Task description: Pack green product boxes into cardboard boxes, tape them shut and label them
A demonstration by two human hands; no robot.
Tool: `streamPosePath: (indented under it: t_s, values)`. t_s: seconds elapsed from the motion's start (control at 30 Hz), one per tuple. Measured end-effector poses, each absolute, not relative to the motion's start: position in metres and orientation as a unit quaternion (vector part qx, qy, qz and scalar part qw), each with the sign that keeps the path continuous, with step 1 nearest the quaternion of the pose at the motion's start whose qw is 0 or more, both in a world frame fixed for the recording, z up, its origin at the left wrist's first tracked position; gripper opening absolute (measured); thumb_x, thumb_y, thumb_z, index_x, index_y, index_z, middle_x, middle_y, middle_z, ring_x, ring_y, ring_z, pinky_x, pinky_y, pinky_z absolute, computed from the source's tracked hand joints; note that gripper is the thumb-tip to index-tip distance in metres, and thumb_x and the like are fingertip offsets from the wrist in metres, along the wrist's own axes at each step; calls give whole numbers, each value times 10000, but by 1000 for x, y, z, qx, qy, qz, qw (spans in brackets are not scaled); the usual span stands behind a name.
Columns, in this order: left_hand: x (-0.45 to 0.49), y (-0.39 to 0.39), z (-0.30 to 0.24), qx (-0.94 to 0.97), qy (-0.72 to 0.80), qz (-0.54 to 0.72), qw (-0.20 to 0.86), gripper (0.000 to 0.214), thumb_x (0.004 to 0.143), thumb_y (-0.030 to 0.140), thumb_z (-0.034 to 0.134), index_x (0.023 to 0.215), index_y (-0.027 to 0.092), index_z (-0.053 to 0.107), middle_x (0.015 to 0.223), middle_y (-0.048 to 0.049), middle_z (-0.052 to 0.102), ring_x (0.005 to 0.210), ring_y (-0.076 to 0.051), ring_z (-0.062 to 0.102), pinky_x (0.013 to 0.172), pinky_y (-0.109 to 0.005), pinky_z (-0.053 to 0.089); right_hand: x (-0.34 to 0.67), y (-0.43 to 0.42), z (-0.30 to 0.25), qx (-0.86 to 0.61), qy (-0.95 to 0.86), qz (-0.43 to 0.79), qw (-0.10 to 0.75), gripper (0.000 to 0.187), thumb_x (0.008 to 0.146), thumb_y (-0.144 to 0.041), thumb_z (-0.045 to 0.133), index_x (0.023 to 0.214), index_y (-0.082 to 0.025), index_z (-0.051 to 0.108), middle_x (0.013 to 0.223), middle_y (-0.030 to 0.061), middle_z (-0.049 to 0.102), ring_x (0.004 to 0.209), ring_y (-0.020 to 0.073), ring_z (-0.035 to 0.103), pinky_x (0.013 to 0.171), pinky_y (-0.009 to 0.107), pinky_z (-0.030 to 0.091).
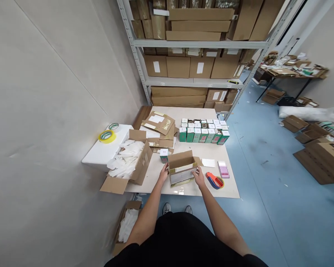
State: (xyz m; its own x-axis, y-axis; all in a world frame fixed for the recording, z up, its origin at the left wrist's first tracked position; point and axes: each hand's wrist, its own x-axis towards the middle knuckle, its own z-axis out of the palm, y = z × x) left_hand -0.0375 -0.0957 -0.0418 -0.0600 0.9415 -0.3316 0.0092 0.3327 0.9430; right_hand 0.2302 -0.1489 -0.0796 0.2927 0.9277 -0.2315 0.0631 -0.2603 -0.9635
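An open cardboard box (pixel 183 175) stands near the front edge of the table, a white label on its near side. My left hand (pixel 163 173) grips its left side, and my right hand (pixel 198 175) holds its right side by the flap. Just left of the box is a small green and white carton (pixel 164 155). To the right of my right hand lie a red and blue tape dispenser (pixel 215 180), a white paper (pixel 208 163) and a stack of pinkish-purple slips (pixel 223 170). Rows of green and white cartons (pixel 203 135) stand farther back.
Flattened cardboard (pixel 163 126) is piled behind the box. At left, a carton of white packing paper (pixel 127 157) sits by a white surface with tape rolls (pixel 107 136). Shelving (pixel 195 82) with boxes rises behind the table (pixel 231 187); another paper-filled carton (pixel 128 225) is on the floor.
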Motion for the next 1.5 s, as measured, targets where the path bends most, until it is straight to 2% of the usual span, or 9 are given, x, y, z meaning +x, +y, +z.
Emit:
streamPosePath:
  t_s: [0.23,0.37,0.5,0.63,0.8,1.03,1.17,1.33,1.5]
  values:
    - [-53,-87,-41,363,561,408,623,557,852,426,693,1384,276,625,1460,-126,603,1292,-292,607,1019,-437,509,215,-183,-64,-658,-315,468,500,448,729,-561,696,1044,-244,670,1200,93,702,1179,286,626,960,379,510]
    - [-57,-80,-47,384,566,386,619,588,871,522,679,1372,225,600,1430,-163,612,1299,-290,599,1034,-422,496,209,-195,-64,-664,-229,497,509,487,746,-640,684,1031,-245,683,1248,99,695,1217,286,623,936,382,521]
    - [-62,-73,-52,416,571,367,605,596,846,484,731,1347,192,590,1399,-184,621,1321,-290,579,1071,-405,461,200,-201,-71,-668,-181,483,537,550,773,-660,662,1164,-276,623,1301,96,679,1257,268,624,957,392,521]
    - [-68,-70,-57,424,560,349,620,612,842,492,749,1367,229,576,1467,-168,574,1399,-305,509,1096,-412,437,194,-201,-69,-669,-158,458,564,752,761,-611,713,1420,-342,470,1336,76,669,1237,265,648,975,407,519]
    - [-65,-68,-60,463,534,321,630,786,822,486,794,1497,246,469,1491,-168,558,1380,-305,535,1100,-396,443,190,-196,-52,-658,-217,437,573,934,729,-505,797,1549,-339,382,1301,91,684,1253,280,620,1040,422,487]
    - [-51,-57,-64,510,554,293,589,807,763,268,842,1492,224,498,1491,-158,560,1369,-295,542,1106,-384,445,192,-189,-52,-666,-364,404,511,781,769,-500,759,1487,-311,519,1523,92,524,1274,295,589,1068,452,486]
    - [-53,-52,-72,503,559,277,598,856,721,82,762,1512,244,479,1422,-132,613,1221,-242,648,1024,-340,507,201,-185,-60,-667,-424,370,488,660,780,-498,753,1386,-273,622,1491,109,558,1327,308,545,1094,470,464]
    - [-56,-52,-83,496,548,291,608,854,757,93,689,1552,250,419,1345,-124,651,1062,-199,703,911,-311,556,215,-180,-68,-662,-442,402,452,608,748,-486,790,1302,-253,699,1444,115,609,1323,313,561,1089,448,467]
    - [-61,-53,-87,528,562,307,558,930,770,143,719,1603,293,335,1505,-143,535,1081,-208,687,952,-332,535,224,-175,-79,-679,-439,458,368,651,717,-517,820,1301,-249,715,1370,122,668,1212,333,637,1044,467,494]
